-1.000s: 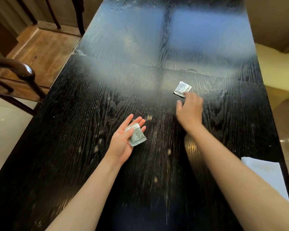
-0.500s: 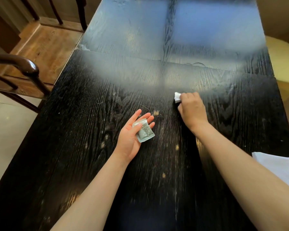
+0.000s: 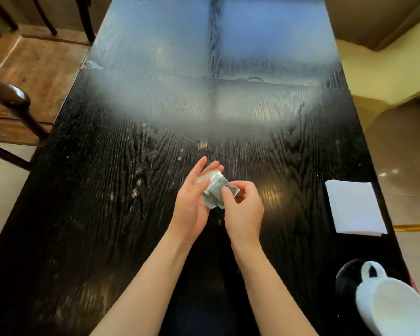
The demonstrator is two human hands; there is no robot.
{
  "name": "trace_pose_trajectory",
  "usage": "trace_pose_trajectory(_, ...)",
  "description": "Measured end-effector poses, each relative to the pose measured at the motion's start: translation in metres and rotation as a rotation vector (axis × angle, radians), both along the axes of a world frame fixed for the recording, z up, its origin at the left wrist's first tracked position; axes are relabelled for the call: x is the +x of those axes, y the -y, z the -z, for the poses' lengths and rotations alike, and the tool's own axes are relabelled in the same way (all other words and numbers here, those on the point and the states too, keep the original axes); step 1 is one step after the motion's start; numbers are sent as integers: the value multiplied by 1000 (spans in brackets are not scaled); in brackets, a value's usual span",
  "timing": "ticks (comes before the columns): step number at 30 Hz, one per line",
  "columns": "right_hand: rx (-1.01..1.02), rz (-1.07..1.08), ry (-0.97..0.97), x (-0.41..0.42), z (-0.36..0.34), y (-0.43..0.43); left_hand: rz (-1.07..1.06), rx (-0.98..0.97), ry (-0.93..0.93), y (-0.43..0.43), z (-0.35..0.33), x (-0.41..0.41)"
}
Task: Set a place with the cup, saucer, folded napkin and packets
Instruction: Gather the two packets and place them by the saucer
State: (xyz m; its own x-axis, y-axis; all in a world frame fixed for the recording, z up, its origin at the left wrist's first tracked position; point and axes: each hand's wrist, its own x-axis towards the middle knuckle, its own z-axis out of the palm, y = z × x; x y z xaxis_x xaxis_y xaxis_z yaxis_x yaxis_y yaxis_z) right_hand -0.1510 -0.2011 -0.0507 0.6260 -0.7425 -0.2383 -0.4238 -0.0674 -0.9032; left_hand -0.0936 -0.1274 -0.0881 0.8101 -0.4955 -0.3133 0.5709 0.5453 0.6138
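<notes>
The square white folded napkin (image 3: 354, 207) lies flat by the right edge of the black wood-grain worktop (image 3: 107, 214), and everything else is placed from it. Left of the napkin, and well apart from it, both hands meet above the worktop.

The left hand (image 3: 190, 207) is palm up with its fingers nearly straight. Its thumb pins a crinkled silvery printed foil packet (image 3: 215, 187) against them, so this grip is narrow and holding. The packet's long axis runs from near to far, leaning slightly toward the napkin, with the printed end pointing away from the person.

The right hand (image 3: 245, 214) is the hand nearer the napkin. It pinches a second foil packet (image 3: 234, 189) between thumb and forefinger, a tight grip. This packet overlaps the first, and I cannot tell its long axis.

Nearer the person than the napkin, at the same edge, a white ceramic cup (image 3: 395, 311) appears tilted. Its mouth faces the camera and its handle points toward the napkin. A glossy black round dish (image 3: 347, 282) shows beside the handle.

Beyond the napkin the worktop reflects pale blue light. Far left of the napkin, past the worktop's opposite edge, a dark wooden chair (image 3: 12, 98) stands on a brown plank floor (image 3: 41, 69).
</notes>
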Motion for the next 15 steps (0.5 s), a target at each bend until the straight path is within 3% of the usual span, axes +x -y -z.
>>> trace_pose_trajectory(3,16,66,-46,-23,-1,-3,-24,-14,31,6,-12,-27)
trace_pose_trajectory(7,291,116,2,-64,-8,0,-20,-45,32,12,-30,-67)
trace_pose_trajectory(9,324,80,49,-90,-15,5,8,-7,70,15,-40,-92)
trace_pose_trajectory(15,141,54,127,-186,-36,35,251,600,452,21,-64,-168)
